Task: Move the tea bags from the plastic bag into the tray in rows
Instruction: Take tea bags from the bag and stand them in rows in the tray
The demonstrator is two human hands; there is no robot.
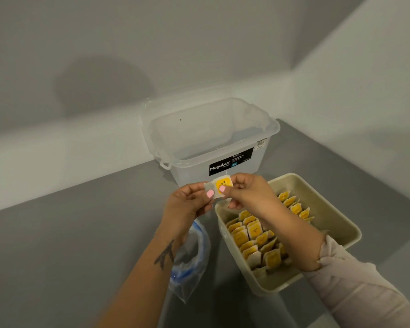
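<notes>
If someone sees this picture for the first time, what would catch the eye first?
Probably the yellow-tagged tea bag pinched between the left hand and right hand at the centre. Next, the rows of yellow tea bags in the beige tray at right, then the clear storage box behind.

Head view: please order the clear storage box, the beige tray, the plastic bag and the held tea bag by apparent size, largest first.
1. Clear storage box
2. Beige tray, nearly as large and nearer the camera, so unsure
3. Plastic bag, partly hidden by the left arm
4. Held tea bag
</notes>
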